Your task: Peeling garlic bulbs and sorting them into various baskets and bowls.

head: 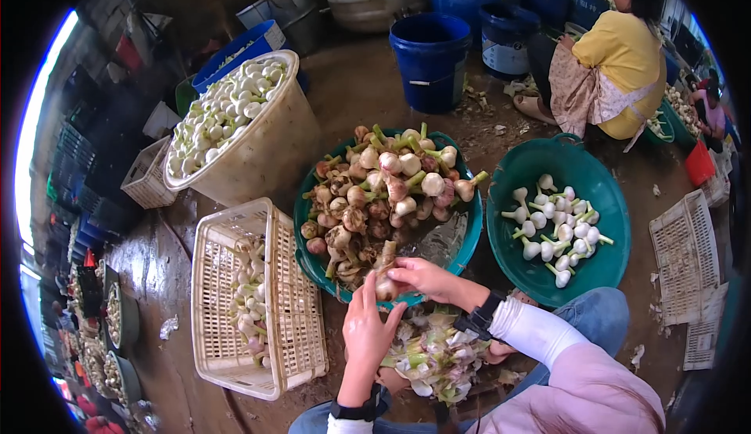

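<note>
My right hand (427, 279) grips a garlic bulb (386, 289) with brownish skin and a short upright stem. My left hand (368, 322) is beside the bulb, fingers raised and thumb apart; whether its fingertips touch the bulb is hard to tell. Both are over the near rim of a teal basin (476, 222) heaped with unpeeled garlic bulbs (355, 199), some purplish, with cut green stems. To the right, a second teal basin (610, 258) holds peeled white garlic bulbs (563, 231). Below my hands lies a pile of garlic skins (437, 357) between my feet.
At left stand a white plastic crate (296, 311) with garlic and a large cream tub (276, 152) full of white bulbs. A blue bucket (428, 64) is ahead. A person in yellow (622, 64) sits at upper right. More white crates (686, 258) lie at far right on the wet floor.
</note>
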### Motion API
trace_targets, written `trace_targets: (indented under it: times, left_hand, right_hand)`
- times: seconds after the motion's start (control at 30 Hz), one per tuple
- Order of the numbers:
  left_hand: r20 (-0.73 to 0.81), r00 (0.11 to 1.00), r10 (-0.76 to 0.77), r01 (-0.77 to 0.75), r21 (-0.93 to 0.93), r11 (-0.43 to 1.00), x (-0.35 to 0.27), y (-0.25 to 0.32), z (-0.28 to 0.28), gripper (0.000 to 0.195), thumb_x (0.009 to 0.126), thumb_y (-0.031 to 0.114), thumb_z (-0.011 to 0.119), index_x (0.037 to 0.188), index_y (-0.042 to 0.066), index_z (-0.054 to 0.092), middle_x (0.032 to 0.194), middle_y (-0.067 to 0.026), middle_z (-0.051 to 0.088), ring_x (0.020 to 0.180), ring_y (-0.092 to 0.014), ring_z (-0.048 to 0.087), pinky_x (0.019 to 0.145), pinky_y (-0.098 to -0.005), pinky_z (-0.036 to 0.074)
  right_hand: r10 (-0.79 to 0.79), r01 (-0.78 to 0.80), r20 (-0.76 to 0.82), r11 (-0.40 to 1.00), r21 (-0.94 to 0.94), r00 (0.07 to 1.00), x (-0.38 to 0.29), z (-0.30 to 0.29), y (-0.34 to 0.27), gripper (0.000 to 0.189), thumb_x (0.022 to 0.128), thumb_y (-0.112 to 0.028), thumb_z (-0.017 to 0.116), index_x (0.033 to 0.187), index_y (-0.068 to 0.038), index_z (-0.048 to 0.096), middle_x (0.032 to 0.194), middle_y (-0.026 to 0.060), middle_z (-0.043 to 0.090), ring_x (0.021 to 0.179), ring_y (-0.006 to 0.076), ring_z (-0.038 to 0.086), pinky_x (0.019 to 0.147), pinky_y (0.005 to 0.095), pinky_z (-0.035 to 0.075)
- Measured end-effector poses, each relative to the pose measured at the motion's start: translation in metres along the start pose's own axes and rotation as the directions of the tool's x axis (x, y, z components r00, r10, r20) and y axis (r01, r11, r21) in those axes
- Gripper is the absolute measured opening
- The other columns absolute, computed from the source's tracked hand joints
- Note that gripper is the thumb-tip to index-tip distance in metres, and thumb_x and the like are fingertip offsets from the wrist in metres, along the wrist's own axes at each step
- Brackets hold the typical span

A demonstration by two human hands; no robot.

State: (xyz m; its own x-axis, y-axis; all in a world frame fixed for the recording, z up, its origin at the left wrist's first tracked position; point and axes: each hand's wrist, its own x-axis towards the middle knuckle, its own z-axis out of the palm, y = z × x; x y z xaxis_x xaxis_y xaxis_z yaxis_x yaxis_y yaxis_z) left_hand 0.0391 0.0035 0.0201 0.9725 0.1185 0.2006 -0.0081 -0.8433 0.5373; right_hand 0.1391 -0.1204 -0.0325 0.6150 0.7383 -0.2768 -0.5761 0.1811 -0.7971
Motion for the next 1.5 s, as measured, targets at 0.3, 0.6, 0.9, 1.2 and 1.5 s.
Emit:
trace_targets:
  times: [0.3,0.6,0.9,1.2,1.5]
  left_hand:
    - [-0.207,0.966,0.153,-0.149,0.033,0.988,-0.014,0.048,0.009,0.053,0.069,0.014,0.070,0.118,0.007,0.048,0.089,-0.0126,0.051,0.080,-0.029,0.054,0.067,-0.0372,0.046]
    - [0.227,0.972,-0.063,0.234,-0.906,0.353,-0.015,0.054,0.010,0.058,0.081,0.014,0.057,0.132,0.006,0.029,0.092,-0.0058,0.054,0.074,-0.008,0.051,0.063,-0.0203,0.043]
    - [0.528,0.810,-0.255,0.496,-0.849,-0.185,-0.007,0.063,0.008,0.042,0.090,0.037,0.036,0.122,0.009,0.039,0.080,-0.0023,0.052,0.052,-0.008,0.044,0.042,-0.0206,0.031]
    - [0.552,0.816,-0.171,0.574,-0.807,0.138,-0.002,0.027,0.016,0.044,0.093,0.044,0.028,0.111,0.006,0.043,0.070,-0.0056,0.054,0.051,-0.009,0.049,0.040,-0.0210,0.037]
    - [0.511,0.860,-0.007,0.507,-0.851,0.136,-0.013,0.033,0.014,0.040,0.089,0.020,0.051,0.123,0.007,0.034,0.091,0.0009,0.048,0.066,-0.003,0.042,0.052,-0.0160,0.032]
  right_hand:
    - [-0.292,0.209,-0.198,0.911,-0.356,0.936,-0.058,0.023,-0.018,0.017,0.085,-0.013,0.047,0.091,0.002,0.053,0.074,0.0017,0.054,0.065,0.0064,0.046,0.056,0.0244,0.041]
    - [-0.207,0.204,-0.098,0.978,-0.041,0.973,-0.106,0.014,-0.048,0.025,0.089,-0.018,0.049,0.112,-0.009,0.054,0.088,-0.0050,0.053,0.073,0.0054,0.047,0.063,0.0186,0.039]
    - [-0.288,0.211,-0.153,0.898,-0.386,0.945,-0.096,0.018,-0.037,0.023,0.091,-0.023,0.050,0.101,-0.005,0.059,0.077,-0.0062,0.055,0.064,0.0006,0.045,0.054,0.0169,0.036]
    - [-0.175,0.170,-0.058,0.983,-0.073,0.983,-0.092,0.018,-0.034,0.023,0.091,-0.021,0.048,0.107,-0.007,0.058,0.083,-0.0034,0.054,0.067,0.0039,0.047,0.056,0.0189,0.038]
    - [-0.200,0.266,-0.280,0.938,0.221,0.939,-0.088,0.007,-0.028,0.022,0.092,-0.019,0.037,0.095,-0.005,0.054,0.085,0.0011,0.057,0.074,0.0105,0.054,0.066,0.0277,0.045]
